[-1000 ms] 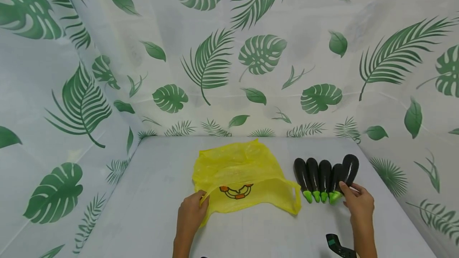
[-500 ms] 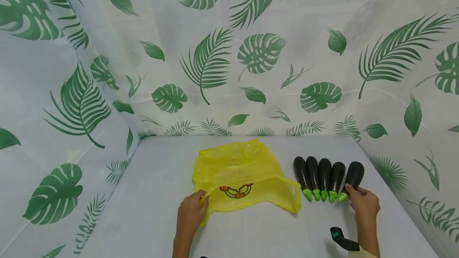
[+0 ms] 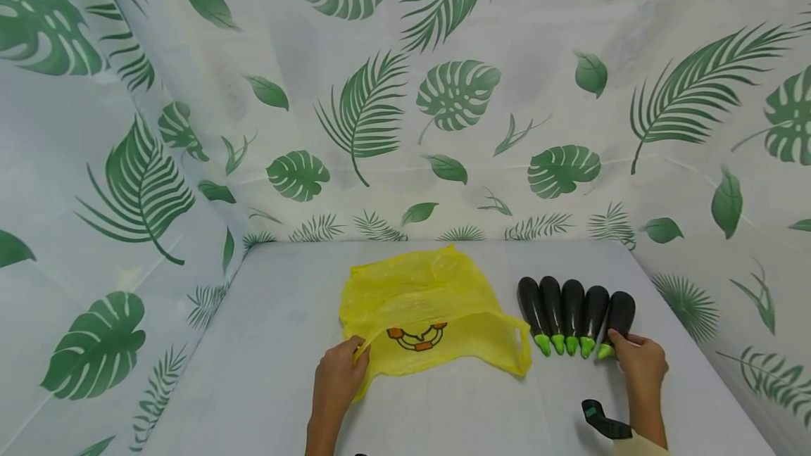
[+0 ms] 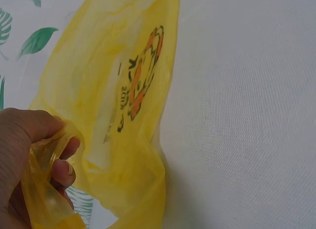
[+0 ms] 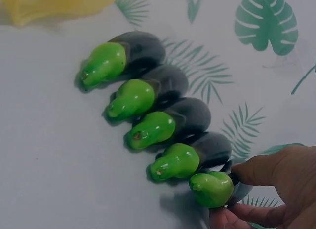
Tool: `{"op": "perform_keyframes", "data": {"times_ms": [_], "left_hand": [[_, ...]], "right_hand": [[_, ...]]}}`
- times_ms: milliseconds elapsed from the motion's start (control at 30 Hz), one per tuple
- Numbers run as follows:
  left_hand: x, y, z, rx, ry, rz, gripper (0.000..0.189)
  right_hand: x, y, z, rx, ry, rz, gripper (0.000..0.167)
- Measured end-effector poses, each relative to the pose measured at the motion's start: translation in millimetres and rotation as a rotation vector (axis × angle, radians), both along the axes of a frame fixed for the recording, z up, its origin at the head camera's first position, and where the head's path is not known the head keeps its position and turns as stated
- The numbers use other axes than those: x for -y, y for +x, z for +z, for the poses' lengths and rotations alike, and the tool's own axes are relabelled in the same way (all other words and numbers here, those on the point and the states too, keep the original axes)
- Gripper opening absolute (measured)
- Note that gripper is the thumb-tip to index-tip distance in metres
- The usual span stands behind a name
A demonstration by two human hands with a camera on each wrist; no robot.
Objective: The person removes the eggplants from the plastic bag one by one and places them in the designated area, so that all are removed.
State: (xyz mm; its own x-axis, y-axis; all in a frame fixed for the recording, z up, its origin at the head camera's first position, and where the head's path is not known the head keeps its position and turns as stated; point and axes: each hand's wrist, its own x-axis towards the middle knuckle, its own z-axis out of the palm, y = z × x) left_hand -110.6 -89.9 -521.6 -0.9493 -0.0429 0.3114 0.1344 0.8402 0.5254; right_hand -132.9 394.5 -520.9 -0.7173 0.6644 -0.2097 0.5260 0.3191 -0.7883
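Note:
A yellow plastic bag (image 3: 418,301) with a printed orange and black design lies on the white table, its mouth toward me. My left hand (image 3: 340,371) grips the bag's left handle, and the left wrist view shows the thin plastic bunched between thumb and curled fingers (image 4: 63,172). To the right, several dark eggplants (image 3: 573,308) with bright green stem ends lie side by side in a row. The rightmost eggplant (image 3: 621,312) is pinched near its green end (image 5: 212,188) between the thumb and fingers of my right hand (image 3: 641,364), close beside its neighbour.
White fabric with green leaf prints (image 3: 456,97) rises behind the table (image 3: 253,371) and along both sides. A black curved device (image 3: 605,421) sits at my right wrist. The bag's free right handle (image 3: 524,350) lies near the leftmost eggplant.
My right hand has lowered the rightmost eggplant from across its neighbour, first out to the right, then slightly back left against the row. The left hand and bag have stayed in place.

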Motion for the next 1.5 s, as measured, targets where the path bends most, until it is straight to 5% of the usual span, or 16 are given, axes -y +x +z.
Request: {"op": "perform_keyframes", "data": {"times_ms": [267,1167,1500], "left_hand": [[2.4,-0.9,-0.7,0.014,-0.006,0.013,0.009],[7.1,3.4,1.8,0.033,-0.018,0.034,0.011],[7.3,3.6,5.9,0.077,-0.025,0.033,0.013]], "right_hand": [[2,-2.2,-11.8,0.033,0.017,0.002,0.069],[13,-2.7,-13.2,0.056,0.066,0.007,0.083],[21,4.9,0.5,-0.05,0.245,-0.091,0.065]]}}
